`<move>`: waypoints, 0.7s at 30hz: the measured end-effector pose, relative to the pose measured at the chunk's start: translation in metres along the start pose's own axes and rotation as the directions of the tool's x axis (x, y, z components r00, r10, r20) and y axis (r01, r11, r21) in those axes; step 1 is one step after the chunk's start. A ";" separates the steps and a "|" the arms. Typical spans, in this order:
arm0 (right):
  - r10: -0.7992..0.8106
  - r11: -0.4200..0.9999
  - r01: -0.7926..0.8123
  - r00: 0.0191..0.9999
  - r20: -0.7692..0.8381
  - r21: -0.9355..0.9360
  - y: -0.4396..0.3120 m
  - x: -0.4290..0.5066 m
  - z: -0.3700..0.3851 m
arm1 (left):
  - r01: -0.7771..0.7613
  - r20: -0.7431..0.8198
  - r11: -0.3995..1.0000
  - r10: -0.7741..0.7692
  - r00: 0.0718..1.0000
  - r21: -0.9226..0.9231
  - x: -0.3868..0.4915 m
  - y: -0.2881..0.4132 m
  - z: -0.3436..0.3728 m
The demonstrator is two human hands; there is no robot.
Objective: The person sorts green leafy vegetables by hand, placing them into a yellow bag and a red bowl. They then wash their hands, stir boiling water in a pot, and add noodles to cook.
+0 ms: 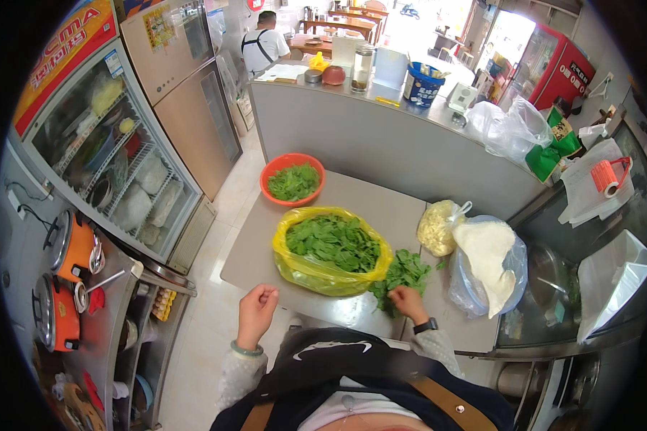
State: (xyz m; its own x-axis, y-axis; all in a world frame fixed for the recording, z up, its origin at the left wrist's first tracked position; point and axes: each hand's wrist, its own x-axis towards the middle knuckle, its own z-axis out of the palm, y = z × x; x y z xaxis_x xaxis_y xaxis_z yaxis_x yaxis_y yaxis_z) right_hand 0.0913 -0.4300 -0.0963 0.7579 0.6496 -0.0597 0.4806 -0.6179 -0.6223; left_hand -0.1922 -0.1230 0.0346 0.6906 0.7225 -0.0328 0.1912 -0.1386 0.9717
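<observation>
My left hand is raised near the table's front edge, its fingers curled in and nothing visible in them. My right hand is at a loose pile of leafy greens, fingertips against the leaves; whether it grips any is hard to see. Left of that pile stands a yellow plastic bag, its mouth spread wide around a heap of green leaves. Behind the bag, an orange-red plastic bowl holds more cut greens.
To the right are a knotted bag of pale yellow pieces and a plastic-lined tub with a white cloth over it. A grey partition borders the far side. Glass-door fridge and orange pots line the left; a person sits beyond.
</observation>
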 end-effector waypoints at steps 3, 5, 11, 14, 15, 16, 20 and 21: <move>0.200 0.980 -0.190 0.946 -0.254 0.061 -0.032 0.009 -0.021 | -0.049 0.073 0.999 0.050 0.996 -0.022 0.042 0.004 -0.029; 0.230 0.964 -0.171 0.919 -0.319 0.203 -0.068 0.023 -0.026 | -0.019 0.117 0.999 0.014 0.993 0.045 0.064 0.003 -0.045; -0.273 0.962 0.248 0.911 -0.310 -0.118 -0.167 0.083 0.022 | -0.053 0.266 0.996 0.033 0.963 0.069 0.108 -0.004 -0.062; -0.270 0.924 0.219 0.954 -0.132 -0.313 -0.182 0.098 0.053 | -0.041 0.286 0.999 0.031 0.958 0.030 0.115 -0.006 -0.063; -0.247 0.918 0.225 0.969 -0.028 -0.326 -0.182 0.102 0.056 | -0.053 0.278 0.998 0.058 0.959 -0.024 0.116 -0.006 -0.063; -0.243 0.916 0.219 0.969 -0.031 -0.337 -0.180 0.108 0.057 | -0.026 0.272 1.000 0.028 0.962 -0.010 0.117 -0.007 -0.063; -0.294 0.956 0.286 0.938 -0.183 -0.068 -0.173 0.123 0.037 | 0.006 0.242 1.000 -0.012 0.970 0.026 0.114 -0.009 -0.061; -0.288 0.957 0.291 0.939 -0.188 -0.012 -0.173 0.126 0.030 | 0.019 0.241 0.998 -0.034 0.970 0.064 0.113 -0.009 -0.061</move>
State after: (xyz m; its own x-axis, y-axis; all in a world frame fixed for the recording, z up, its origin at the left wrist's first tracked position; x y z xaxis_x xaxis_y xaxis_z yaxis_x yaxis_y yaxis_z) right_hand 0.0902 -0.2284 -0.0198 0.6562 0.7047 0.2700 0.6857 -0.4074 -0.6032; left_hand -0.1584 0.0006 0.0367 0.8313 0.5426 -0.1207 0.2482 -0.1680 0.9540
